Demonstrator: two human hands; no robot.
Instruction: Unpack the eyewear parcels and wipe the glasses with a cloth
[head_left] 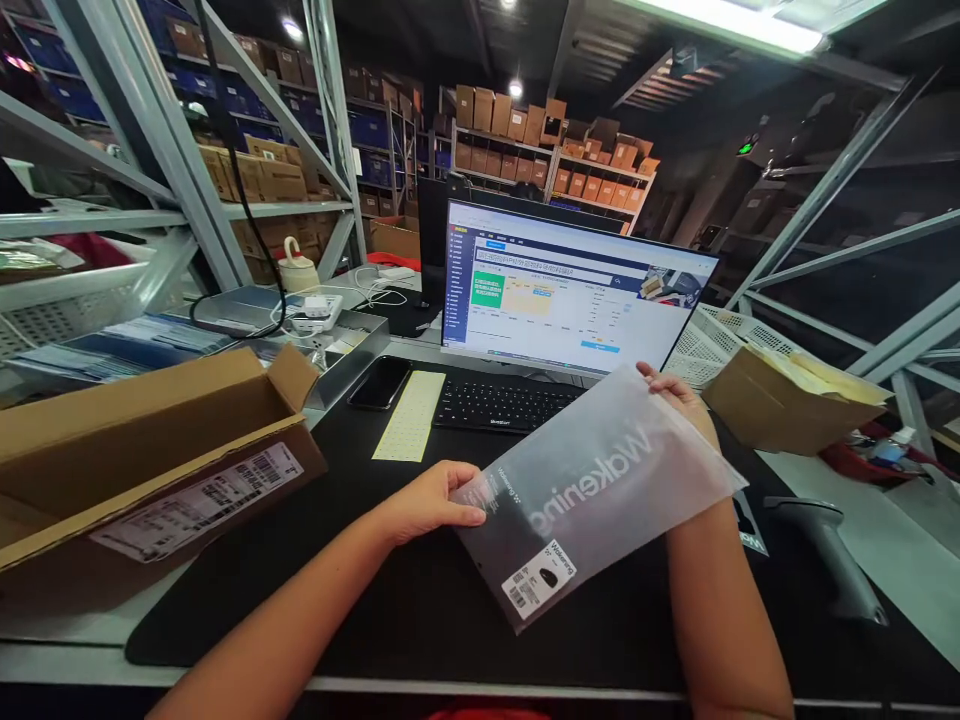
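Observation:
Between my two hands a frosted plastic bag [600, 470] is held tilted above the black desk mat. Mirrored "Wakening" lettering shows through it, and a white label [538, 580] with a barcode and a dark picture sits near its lower edge. My left hand [439, 500] pinches the bag's left corner between thumb and fingers. At the upper right corner, my right hand [679, 400] grips the bag from behind; part of that hand is hidden by the plastic. Whether anything lies inside the bag I cannot tell.
An open cardboard box [247, 430] stands at left. Beyond the bag are a keyboard [495, 403], a phone [380, 383], a yellow sticker sheet [409, 415] and a monitor [555, 290]. On the right lie a barcode scanner [832, 550] and another carton [787, 400].

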